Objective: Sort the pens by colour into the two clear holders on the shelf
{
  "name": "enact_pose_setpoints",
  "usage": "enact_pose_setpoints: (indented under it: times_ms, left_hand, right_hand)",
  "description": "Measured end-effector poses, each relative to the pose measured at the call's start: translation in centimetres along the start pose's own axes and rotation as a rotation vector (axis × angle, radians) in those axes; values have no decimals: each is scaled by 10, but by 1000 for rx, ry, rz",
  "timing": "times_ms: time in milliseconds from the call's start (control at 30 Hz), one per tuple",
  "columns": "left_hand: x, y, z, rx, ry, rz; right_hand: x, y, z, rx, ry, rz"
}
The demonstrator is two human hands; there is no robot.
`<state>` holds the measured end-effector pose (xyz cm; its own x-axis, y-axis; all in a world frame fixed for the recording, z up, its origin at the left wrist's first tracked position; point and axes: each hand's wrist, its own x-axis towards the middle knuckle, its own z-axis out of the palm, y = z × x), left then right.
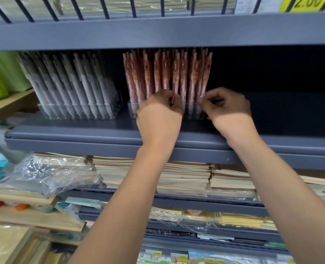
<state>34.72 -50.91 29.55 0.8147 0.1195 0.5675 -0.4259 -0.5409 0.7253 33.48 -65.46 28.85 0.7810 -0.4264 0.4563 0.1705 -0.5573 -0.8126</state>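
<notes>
Two clear holders stand side by side on the grey shelf (81, 130). The left holder (81, 111) is packed with several pale grey-white pens (72, 80) leaning left. The right holder (133, 109) is filled with several pink patterned pens (167, 73) standing upright. My left hand (159, 113) is in front of the right holder and pinches the lower part of a pink pen near the middle. My right hand (228, 109) pinches a pink pen at the holder's right end. Both hands hide much of the holder's front wall.
To the right of the pink pens the shelf is dark and bare (282, 111). Green items (3, 77) sit at far left. Below are stacked notebooks (186, 178) and crumpled clear plastic wrap (43, 172). A shelf above (158, 33) hangs close over the pen tops.
</notes>
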Motion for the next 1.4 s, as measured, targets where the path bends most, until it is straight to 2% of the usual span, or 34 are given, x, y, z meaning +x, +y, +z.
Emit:
enact_pose_setpoints:
  times_ms: [600,867,1033,1400]
  left_hand:
    - [-7,2,-1,-69,132,-42]
    - [-3,5,1,30,22,84]
    - [1,5,6,0,-69,62]
    - [5,1,9,-66,-65,3]
  right_hand:
    - [0,0,1,7,6,1]
    - [0,-1,0,5,5,14]
    - [0,-1,1,5,3,9]
    - [0,0,1,-13,19,6]
